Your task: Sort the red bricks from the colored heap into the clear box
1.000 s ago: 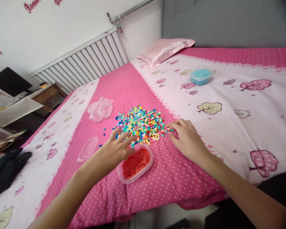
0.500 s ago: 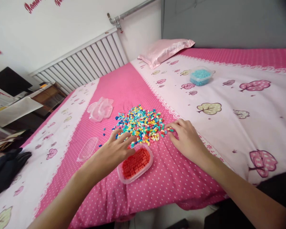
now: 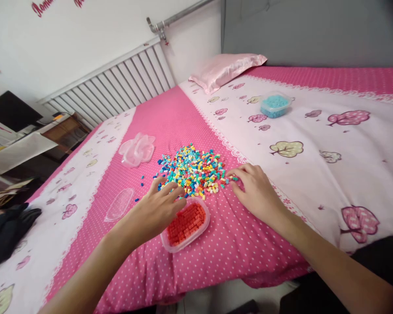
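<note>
A heap of small multicoloured toy bricks [image 3: 194, 168] lies loose on the pink dotted bedspread. In front of it stands a clear plastic tub [image 3: 207, 223] with red bricks [image 3: 188, 223] in rows inside. My left hand [image 3: 160, 207] hovers palm down over the tub's left side and the heap's near edge, fingers bent and apart; its fingertips partly hide the bricks. At the heap's right edge is my right hand [image 3: 255, 189], thumb and forefinger apart. A few loose bricks [image 3: 233, 178] lie at its fingertips; whether it touches them I cannot make out.
A clear tub of light blue bricks [image 3: 275, 106] stands farther back on the right. To the left lie a flower-shaped clear plastic tray [image 3: 137, 150] and a clear lid [image 3: 119, 205]. Several stray blue bricks [image 3: 142, 177] lie nearby. A pink pillow [image 3: 227, 69] rests at the back.
My left hand has shifted very slightly to the left, showing a little more of the red bricks. The right hand stays beside the heap. The camera view has moved a touch.
</note>
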Demonstrator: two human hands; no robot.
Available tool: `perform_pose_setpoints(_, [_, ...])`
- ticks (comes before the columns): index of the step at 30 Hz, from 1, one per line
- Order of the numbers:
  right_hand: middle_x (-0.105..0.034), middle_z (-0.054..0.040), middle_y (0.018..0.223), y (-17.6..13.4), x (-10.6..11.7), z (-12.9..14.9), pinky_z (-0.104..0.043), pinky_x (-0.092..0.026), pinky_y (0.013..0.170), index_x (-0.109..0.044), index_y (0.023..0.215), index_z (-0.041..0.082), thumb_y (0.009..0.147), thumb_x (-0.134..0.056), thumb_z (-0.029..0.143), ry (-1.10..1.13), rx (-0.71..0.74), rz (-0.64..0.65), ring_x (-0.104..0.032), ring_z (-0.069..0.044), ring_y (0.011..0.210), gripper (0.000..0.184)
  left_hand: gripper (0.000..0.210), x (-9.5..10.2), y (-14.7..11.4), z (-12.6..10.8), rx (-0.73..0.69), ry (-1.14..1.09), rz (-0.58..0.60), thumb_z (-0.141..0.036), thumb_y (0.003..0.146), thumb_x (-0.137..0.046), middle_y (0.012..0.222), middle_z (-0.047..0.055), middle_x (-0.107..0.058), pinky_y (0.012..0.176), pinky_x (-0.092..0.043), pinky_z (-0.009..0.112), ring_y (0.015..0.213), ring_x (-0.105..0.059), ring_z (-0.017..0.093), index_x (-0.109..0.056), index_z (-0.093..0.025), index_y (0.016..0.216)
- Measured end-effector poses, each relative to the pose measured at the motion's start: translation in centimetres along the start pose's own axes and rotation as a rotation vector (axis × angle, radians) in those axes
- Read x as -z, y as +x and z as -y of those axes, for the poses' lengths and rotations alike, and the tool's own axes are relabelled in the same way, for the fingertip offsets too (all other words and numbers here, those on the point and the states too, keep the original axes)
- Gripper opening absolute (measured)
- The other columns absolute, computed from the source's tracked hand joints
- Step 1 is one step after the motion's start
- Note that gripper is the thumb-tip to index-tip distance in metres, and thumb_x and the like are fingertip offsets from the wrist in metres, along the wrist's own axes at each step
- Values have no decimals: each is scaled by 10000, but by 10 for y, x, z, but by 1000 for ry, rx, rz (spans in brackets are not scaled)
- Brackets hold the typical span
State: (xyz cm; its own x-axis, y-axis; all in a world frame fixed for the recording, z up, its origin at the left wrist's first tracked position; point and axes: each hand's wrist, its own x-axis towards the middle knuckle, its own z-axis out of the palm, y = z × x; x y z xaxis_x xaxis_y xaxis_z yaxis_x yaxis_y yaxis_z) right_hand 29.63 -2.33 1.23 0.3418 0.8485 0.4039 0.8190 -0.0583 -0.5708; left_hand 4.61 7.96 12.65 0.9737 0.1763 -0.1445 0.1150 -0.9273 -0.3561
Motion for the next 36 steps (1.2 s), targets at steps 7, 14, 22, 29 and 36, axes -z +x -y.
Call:
perform_pose_setpoints(7, [-669, -105, 1035, 10, 12, -17, -474, -468, 969, -731, 1098, 199, 919, -556, 143, 34, -24, -33, -599, -305, 1029, 256, 135, 5, -10, 1, 85, -76, -89, -139, 996, -480, 1167, 61, -681, 1078, -263, 528, 1088, -594, 259, -591, -210, 965])
perform_pose_setpoints(14, [-666, -115, 1110, 9, -7, -14, -465, -478, 975, -776, 1145, 233, 912, -644, 143, 81, 70, 19, -571, -294, 1066, 282, 195, -45, -59, -23, 478, -435, -390, -263, 1053, -413, 1177, 32, -635, 966, -404, 332, 1105, -585, 196, -530, -241, 1207])
perform_pose_setpoints(22, [-662, -106, 1091, 10, -27, -8, -486, -472, 961, -807, 1008, 259, 875, -700, 119, 106, 116, -7, -548, -296, 1051, 221, 221, -118, -84, -64, 793, -425, -849, -250, 1023, -437, 1163, 73, -587, 989, -427, 364, 1116, -572, 242, -507, -212, 1229])
perform_pose_setpoints(29, [-724, -69, 974, 11, -22, -1, -470, -464, 949, -808, 984, 274, 937, -617, 249, 364, 29, -12, -603, -277, 994, 198, 232, -129, -88, -67, 839, -470, -912, -245, 1013, -449, 1171, 73, -587, 988, -438, 386, 1134, -572, 256, -509, -221, 1236])
perform_pose_setpoints(36, [-786, -58, 1070, 6, -15, 13, -435, -486, 959, -788, 1043, 254, 899, -627, 343, 592, -113, 86, -688, -264, 1017, 233, 204, -122, -85, -70, 817, -403, -903, -231, 1014, -447, 1140, 68, -600, 953, -454, 367, 1089, -590, 240, -520, -206, 1203])
